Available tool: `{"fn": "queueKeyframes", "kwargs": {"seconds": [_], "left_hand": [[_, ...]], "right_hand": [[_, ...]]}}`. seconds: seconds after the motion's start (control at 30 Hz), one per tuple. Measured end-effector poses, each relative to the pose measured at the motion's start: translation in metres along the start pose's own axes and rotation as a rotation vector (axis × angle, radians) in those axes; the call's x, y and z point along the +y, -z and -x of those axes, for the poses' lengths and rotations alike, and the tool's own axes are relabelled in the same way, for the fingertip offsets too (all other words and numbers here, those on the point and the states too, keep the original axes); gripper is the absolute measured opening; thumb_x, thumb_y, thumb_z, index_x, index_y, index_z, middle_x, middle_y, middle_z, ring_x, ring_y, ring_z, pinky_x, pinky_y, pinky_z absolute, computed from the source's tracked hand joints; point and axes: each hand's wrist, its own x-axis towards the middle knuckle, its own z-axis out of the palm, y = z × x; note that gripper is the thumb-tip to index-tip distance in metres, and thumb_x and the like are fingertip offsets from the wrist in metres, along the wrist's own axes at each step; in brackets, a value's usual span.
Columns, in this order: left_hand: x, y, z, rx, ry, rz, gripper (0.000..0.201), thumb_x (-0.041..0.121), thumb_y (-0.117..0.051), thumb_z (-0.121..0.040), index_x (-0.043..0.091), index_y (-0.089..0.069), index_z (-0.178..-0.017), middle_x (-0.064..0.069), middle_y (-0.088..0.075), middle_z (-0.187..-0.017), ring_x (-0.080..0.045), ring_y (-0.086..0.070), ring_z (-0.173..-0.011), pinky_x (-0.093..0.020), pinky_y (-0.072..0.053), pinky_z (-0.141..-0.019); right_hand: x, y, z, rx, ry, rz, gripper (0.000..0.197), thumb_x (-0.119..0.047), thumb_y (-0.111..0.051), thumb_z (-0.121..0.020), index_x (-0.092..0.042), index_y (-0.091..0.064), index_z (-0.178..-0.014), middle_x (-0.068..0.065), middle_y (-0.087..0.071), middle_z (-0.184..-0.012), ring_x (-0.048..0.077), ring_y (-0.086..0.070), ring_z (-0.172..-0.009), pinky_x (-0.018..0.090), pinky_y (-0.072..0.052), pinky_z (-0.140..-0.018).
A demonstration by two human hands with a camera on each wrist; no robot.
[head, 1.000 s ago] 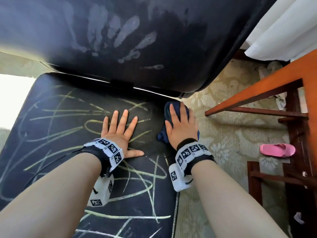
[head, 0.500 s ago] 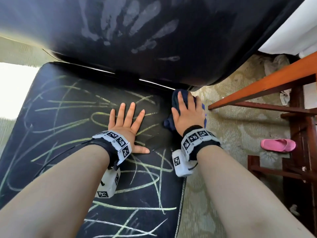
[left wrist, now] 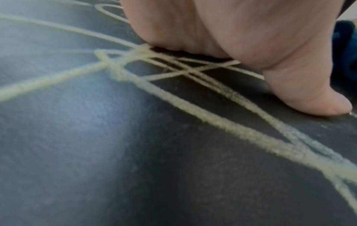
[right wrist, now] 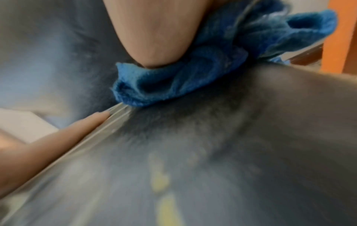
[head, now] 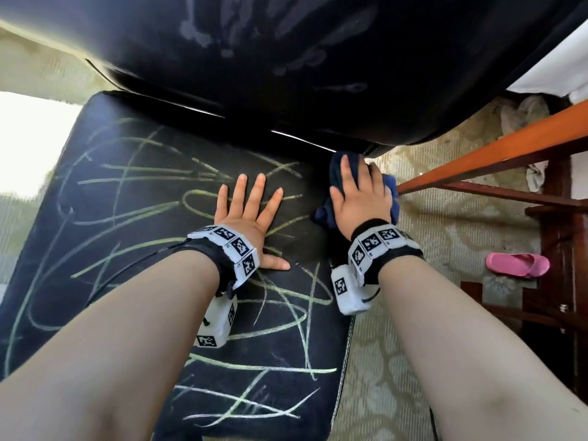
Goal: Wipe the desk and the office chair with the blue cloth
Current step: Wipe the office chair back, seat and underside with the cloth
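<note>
The black office chair seat (head: 127,249) is covered in yellow-green chalk scribbles, and its backrest (head: 318,74) carries pale handprints. My left hand (head: 248,211) lies flat on the middle of the seat with fingers spread; the left wrist view shows its palm (left wrist: 231,38) pressed on the chalked seat (left wrist: 96,137). My right hand (head: 359,198) presses the crumpled blue cloth (head: 324,214) onto the seat's back right corner, just under the backrest. The right wrist view shows the cloth (right wrist: 193,76) bunched under my hand at the seat's edge.
An orange wooden desk (head: 493,154) with dark red rails stands close on the right of the chair. A pink slipper (head: 517,264) lies on the patterned carpet (head: 429,265) beneath it. White curtain fabric (head: 556,74) hangs at the upper right.
My right hand has slid the cloth forward along the seat's right edge to the back corner. The left hand has stayed flat in place.
</note>
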Motion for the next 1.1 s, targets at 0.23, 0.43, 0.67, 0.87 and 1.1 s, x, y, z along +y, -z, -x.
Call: {"fn": "queueKeyframes", "kwargs": {"seconds": [0.23,0.43,0.67,0.87,1.1], "left_hand": [[-0.003,0.002,0.001,-0.011,-0.036,0.009,0.123,0.087,-0.042,-0.064,0.028,0.041,-0.132,-0.008,0.047,-0.141,-0.035,0.038,-0.132,-0.054,0.019,-0.107],[-0.042,0.007,0.011,0.106,0.002,0.012,0.119,0.078,-0.05,-0.071,0.029,0.035,-0.138,-0.009,0.037,-0.147,-0.029,0.028,-0.139,-0.046,0.012,-0.114],[-0.084,-0.008,0.011,0.035,0.069,0.028,0.119,0.089,-0.039,-0.062,0.033,0.039,-0.132,-0.006,0.042,-0.145,-0.031,0.032,-0.136,-0.052,0.016,-0.109],[-0.087,-0.014,0.007,0.076,0.034,0.06,0.117,0.09,-0.035,-0.06,0.034,0.042,-0.128,-0.006,0.042,-0.145,-0.032,0.033,-0.135,-0.053,0.018,-0.108],[-0.087,-0.018,0.006,0.104,0.036,0.053,0.114,0.09,-0.034,-0.062,0.032,0.041,-0.123,-0.006,0.041,-0.146,-0.032,0.033,-0.135,-0.054,0.017,-0.108]], "right_hand": [[0.001,0.015,0.025,0.008,0.149,-0.044,0.053,-0.029,-0.031,-0.101,-0.02,-0.011,-0.149,0.007,-0.018,-0.154,0.024,-0.018,-0.14,0.033,-0.014,-0.111],[-0.024,0.025,0.03,-0.016,0.434,0.081,0.064,-0.05,-0.027,-0.094,-0.026,-0.006,-0.149,0.004,-0.002,-0.157,0.027,0.0,-0.144,0.051,-0.003,-0.112],[-0.023,0.002,0.014,-0.105,0.406,0.213,0.06,-0.047,-0.03,-0.097,-0.035,-0.001,-0.148,-0.004,0.012,-0.157,0.025,0.013,-0.143,0.051,0.004,-0.114],[-0.015,-0.002,0.014,0.139,-0.006,-0.09,0.052,-0.03,-0.028,-0.096,-0.016,-0.025,-0.147,0.012,-0.021,-0.153,0.031,-0.017,-0.141,0.038,-0.013,-0.114],[-0.11,0.011,-0.002,0.055,0.345,0.019,0.057,-0.025,-0.037,-0.098,-0.021,-0.013,-0.149,0.0,-0.002,-0.158,0.02,0.001,-0.144,0.035,-0.001,-0.115]]}}
